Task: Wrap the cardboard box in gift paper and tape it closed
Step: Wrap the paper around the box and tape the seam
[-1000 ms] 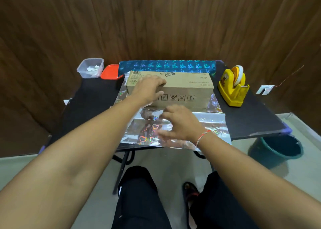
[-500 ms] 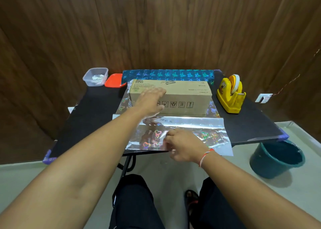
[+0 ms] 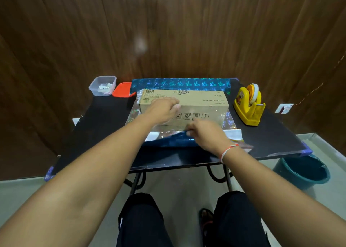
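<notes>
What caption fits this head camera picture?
Left hand rests on box; right hand lifts paper edge beside it.

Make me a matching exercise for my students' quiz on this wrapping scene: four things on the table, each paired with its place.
Things:
1. cardboard box
2. tape dispenser
3. clear tub
4. orange lid

Places:
A. far left corner of the table
B. right of the box
C. on the gift paper
D. between the tub and the paper

Pairs: 1-C, 2-B, 3-A, 4-D
</notes>
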